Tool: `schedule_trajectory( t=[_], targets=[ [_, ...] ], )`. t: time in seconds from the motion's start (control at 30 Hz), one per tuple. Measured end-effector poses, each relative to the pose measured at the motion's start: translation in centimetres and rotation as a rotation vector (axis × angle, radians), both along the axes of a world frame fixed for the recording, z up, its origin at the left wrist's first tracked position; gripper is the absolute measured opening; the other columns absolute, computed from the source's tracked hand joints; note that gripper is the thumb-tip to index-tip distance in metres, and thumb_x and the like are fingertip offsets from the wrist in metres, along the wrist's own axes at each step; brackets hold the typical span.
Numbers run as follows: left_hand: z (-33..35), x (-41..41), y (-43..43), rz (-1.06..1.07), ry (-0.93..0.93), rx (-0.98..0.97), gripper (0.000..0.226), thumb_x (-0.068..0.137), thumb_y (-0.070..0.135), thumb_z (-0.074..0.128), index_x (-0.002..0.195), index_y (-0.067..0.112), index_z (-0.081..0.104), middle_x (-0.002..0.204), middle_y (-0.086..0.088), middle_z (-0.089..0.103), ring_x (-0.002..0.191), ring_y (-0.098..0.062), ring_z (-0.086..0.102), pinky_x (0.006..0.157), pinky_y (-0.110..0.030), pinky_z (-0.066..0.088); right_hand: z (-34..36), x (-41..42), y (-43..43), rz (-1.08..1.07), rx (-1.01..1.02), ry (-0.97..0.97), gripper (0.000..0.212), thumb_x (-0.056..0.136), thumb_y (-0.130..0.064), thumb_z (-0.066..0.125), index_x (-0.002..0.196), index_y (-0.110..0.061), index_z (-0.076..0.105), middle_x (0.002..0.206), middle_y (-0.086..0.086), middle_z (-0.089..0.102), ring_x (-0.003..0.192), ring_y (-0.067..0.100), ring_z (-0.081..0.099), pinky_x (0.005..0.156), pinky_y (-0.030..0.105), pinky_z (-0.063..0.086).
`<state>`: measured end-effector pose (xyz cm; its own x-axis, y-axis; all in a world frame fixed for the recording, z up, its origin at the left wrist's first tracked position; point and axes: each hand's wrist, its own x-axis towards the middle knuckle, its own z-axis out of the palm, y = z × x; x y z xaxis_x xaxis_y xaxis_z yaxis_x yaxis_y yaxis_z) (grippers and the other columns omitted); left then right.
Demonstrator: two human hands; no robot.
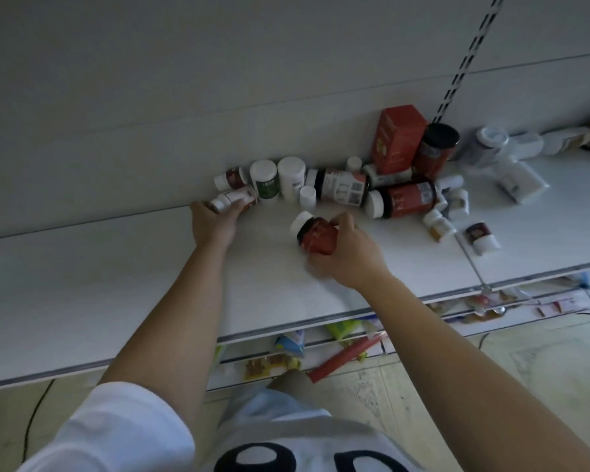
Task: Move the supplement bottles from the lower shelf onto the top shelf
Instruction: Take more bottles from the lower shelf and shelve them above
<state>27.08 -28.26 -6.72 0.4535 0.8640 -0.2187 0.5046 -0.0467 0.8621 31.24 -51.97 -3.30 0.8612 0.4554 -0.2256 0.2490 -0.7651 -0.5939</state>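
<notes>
Left hand (215,222): curled around a small white-capped bottle (233,200) lying on the top shelf (82,284); bottle cluster just right
Right hand (346,255): holding a red bottle (315,235), tilted, cap up-left

I see a white top shelf (116,267). The bottle in my right hand (346,257) is red with a white cap (315,235). One upright bottle has a green label (265,181). A red box (397,139) stands behind. My sleeve (116,434) is white.
</notes>
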Motion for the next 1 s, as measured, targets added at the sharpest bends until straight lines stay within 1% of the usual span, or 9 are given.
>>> schedule_trajectory(
  t=[0.1,0.2,0.3,0.43,0.53,0.7,0.8,0.9,1.0],
  targets=[
    [1.5,-2.4,-2.2,0.068,-0.241,-0.015,0.051,0.075,0.023,0.085,0.116,0.004,0.061,0.112,-0.006,0.068,0.094,-0.016,0.063,0.072,-0.019,0.046,1.4,-1.3,-1.7,-0.218,0.327,0.312,0.057,0.079,-0.04,0.071,0.126,-0.021,0.044,0.098,-0.005,0.063,0.08,0.012,0.065,0.061,0.025,0.048],
    [4.0,-5.4,-4.2,0.022,-0.491,-0.191,0.028,0.078,0.019,0.081,0.102,0.017,0.067,0.1,0.001,0.07,0.092,-0.013,0.067,0.081,-0.027,0.054,3.3,-2.4,-2.9,-0.315,0.596,0.513,0.043,0.086,-0.032,0.067,0.122,-0.017,0.052,0.107,0.004,0.066,0.091,0.016,0.067,0.077,0.031,0.056],
    [7.5,-8.0,-7.5,-0.08,-0.722,-0.49,0.027,0.08,0.021,0.073,0.105,0.015,0.062,0.098,-0.002,0.069,0.091,-0.013,0.068,0.078,-0.029,0.056,5.9,-3.7,-3.5,-0.311,0.825,0.724,0.051,0.079,-0.033,0.067,0.124,-0.012,0.053,0.114,0.015,0.067,0.102,0.03,0.067,0.093,0.046,0.053],
    [13.0,-10.2,-12.0,-0.066,-0.705,-0.619,0.013,0.093,0.023,0.064,0.105,0.019,0.062,0.09,-0.002,0.067,0.077,-0.009,0.067,0.066,-0.026,0.051,10.1,-6.0,-4.4,-0.266,1.024,0.903,0.058,0.073,-0.034,0.062,0.125,-0.009,0.055,0.11,0.017,0.068,0.1,0.031,0.066,0.084,0.041,0.053],
    [17.3,-12.3,-14.7,-0.162,-0.742,-0.696,0.023,0.088,0.035,0.06,0.1,0.016,0.065,0.072,-0.002,0.062,0.065,-0.013,0.061,0.064,-0.028,0.055,13.3,-8.2,-5.5,-0.207,1.099,0.923,0.062,0.074,-0.039,0.065,0.126,-0.008,0.055,0.106,0.016,0.068,0.091,0.025,0.066,0.072,0.036,0.054],
    [23.5,-16.4,-18.9,-0.308,-0.765,-0.675,0.036,0.1,0.04,0.04,0.101,0.011,0.063,0.071,-0.003,0.06,0.06,-0.017,0.059,0.06,-0.03,0.054,17.9,-11.5,-8.5,-0.093,1.212,0.906,0.061,0.073,-0.038,0.066,0.126,-0.009,0.056,0.102,0.012,0.07,0.091,0.025,0.066,0.079,0.042,0.053],
    [26.2,-18.5,-21.0,-0.367,-0.786,-0.601,0.033,0.093,0.042,0.052,0.104,0.012,0.061,0.077,-0.005,0.067,0.064,-0.015,0.062,0.061,-0.027,0.053,20.5,-12.9,-10.6,0.001,1.249,0.839,0.07,0.07,-0.037,0.07,0.13,-0.007,0.053,0.106,0.013,0.068,0.095,0.028,0.065,0.082,0.042,0.052],
    [28.6,-19.7,-22.5,-0.383,-0.822,-0.544,0.058,0.077,0.046,0.062,0.12,0.01,0.051,0.079,-0.006,0.07,0.065,-0.015,0.067,0.062,-0.027,0.058,23.2,-13.7,-12.5,0.066,1.223,0.683,0.074,0.064,-0.037,0.072,0.128,-0.006,0.052,0.104,0.013,0.068,0.092,0.027,0.067,0.075,0.04,0.054],
    [30.5,-20.2,-23.2,-0.417,-0.852,-0.54,0.05,0.083,0.047,0.061,0.116,0.01,0.051,0.08,-0.006,0.065,0.066,-0.015,0.065,0.058,-0.027,0.056,25.7,-14.3,-13.9,0.122,1.21,0.563,0.076,0.06,-0.039,0.072,0.127,-0.009,0.052,0.105,0.012,0.068,0.09,0.024,0.068,0.075,0.038,0.055]
  ],
)
